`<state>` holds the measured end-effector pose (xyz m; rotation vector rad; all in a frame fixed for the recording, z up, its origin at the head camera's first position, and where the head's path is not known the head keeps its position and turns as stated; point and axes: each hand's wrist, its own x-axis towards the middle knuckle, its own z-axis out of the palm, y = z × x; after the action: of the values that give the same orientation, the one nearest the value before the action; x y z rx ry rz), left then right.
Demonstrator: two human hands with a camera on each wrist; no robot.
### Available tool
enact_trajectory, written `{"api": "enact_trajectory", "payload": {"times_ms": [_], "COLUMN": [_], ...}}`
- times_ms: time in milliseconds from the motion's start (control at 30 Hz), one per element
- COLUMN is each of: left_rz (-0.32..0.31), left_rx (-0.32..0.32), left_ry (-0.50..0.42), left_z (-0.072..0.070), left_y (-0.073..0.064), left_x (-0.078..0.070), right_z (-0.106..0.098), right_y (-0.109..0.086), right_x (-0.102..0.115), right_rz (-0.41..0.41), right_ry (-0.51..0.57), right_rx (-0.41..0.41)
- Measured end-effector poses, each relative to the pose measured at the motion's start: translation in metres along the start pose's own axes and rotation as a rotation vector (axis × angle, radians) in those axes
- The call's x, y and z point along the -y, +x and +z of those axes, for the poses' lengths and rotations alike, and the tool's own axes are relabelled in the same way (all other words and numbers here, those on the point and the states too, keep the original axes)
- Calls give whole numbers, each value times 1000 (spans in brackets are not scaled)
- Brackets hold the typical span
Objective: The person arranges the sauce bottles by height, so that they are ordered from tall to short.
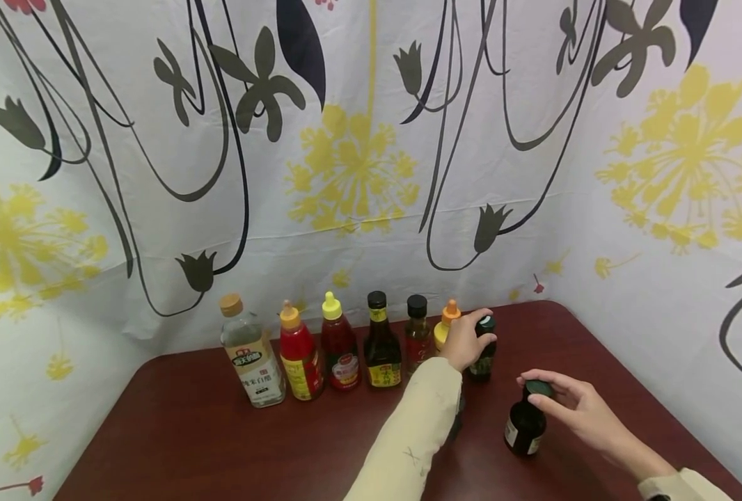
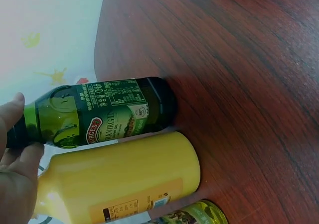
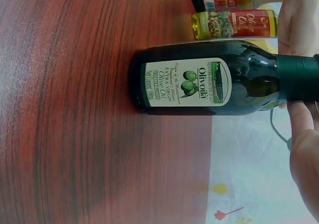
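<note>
In the head view my left hand (image 1: 463, 341) grips the cap of a green olive oil bottle (image 1: 482, 363) at the right end of a row. That bottle (image 2: 107, 112) stands upright beside a yellow squeeze bottle (image 2: 124, 179), its neck between thumb and fingers in the left wrist view. Nearer the front right, my right hand (image 1: 587, 410) holds a second, dark olive oil bottle (image 1: 525, 426) by its green cap. Its pale label (image 3: 185, 83) with printed olives shows in the right wrist view, and its base is right at the tabletop.
Leftward along the back edge of the dark red table (image 1: 177, 431) stand a clear vinegar bottle (image 1: 255, 369), red squeeze bottles (image 1: 302, 358), a dark sauce bottle (image 1: 381, 348) and a small black-capped olive oil bottle (image 1: 417, 334). Patterned cloth (image 1: 358, 264) hangs behind and at the sides.
</note>
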<state>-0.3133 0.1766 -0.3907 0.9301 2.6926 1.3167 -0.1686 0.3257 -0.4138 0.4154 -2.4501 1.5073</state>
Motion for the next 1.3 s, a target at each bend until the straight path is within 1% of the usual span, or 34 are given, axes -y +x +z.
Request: {"api": "enact_trajectory", "payload": {"times_ms": [167,300,500,700,867,1033,1100,1200,1300], "left_rz": [-22,-47,-52,-34,-36,-33,-32,-38,-55], "left_rx": [9,15,-13,-21,-33,-36,-35,-41,-46], "left_ry": [-19,-46,-64,-22,14,55,64,63,54], "left_z": [3,7,11,13,14,11,9,6,4], "left_y": [-2,-3,-3,-4,-4,-5,-4,-5,-5], "left_x": [-4,-4,-1,3,3,0,0,-1,-2], "right_z": [-2,-2,-2,-2,-3,-5,-5,-5,-5], "right_y": [-4,-5,0,3,3,3,4,5,6], "right_x": [1,1,0,-1,0,0,1,4,8], "right_rz": [-2,-10,-36,-33,-49,-101,-107,-86,-76], "right_ry": [-24,-12,-14,-19,-21,-81,-111,-137,-129], "right_rx": [-13,-10,6,28,42,41,31,23,34]}}
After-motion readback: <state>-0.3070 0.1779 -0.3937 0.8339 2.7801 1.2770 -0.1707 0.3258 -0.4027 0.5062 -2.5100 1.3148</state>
